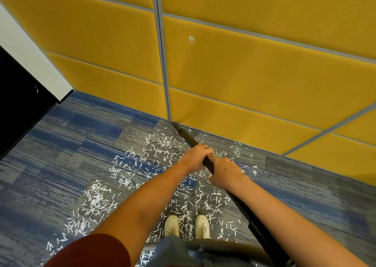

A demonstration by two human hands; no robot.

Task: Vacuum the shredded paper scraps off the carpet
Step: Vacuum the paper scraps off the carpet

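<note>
Black wand (188, 138), gripped by left hand (195, 155) ahead of right hand (224, 172), points forward to the wall (244, 83). Most paper scraps (156, 150) lie left of and behind both.

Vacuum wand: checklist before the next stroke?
1. Left hand grips the wand: ok.
2. Right hand grips it just behind: ok.
3. Wand tip down at the base of the yellow wall: ok; contact with the carpet cannot tell.
4. Paper scraps off the carpet: not ok, many lie there, some around the shoes.
5. Suction running: cannot tell.
</note>
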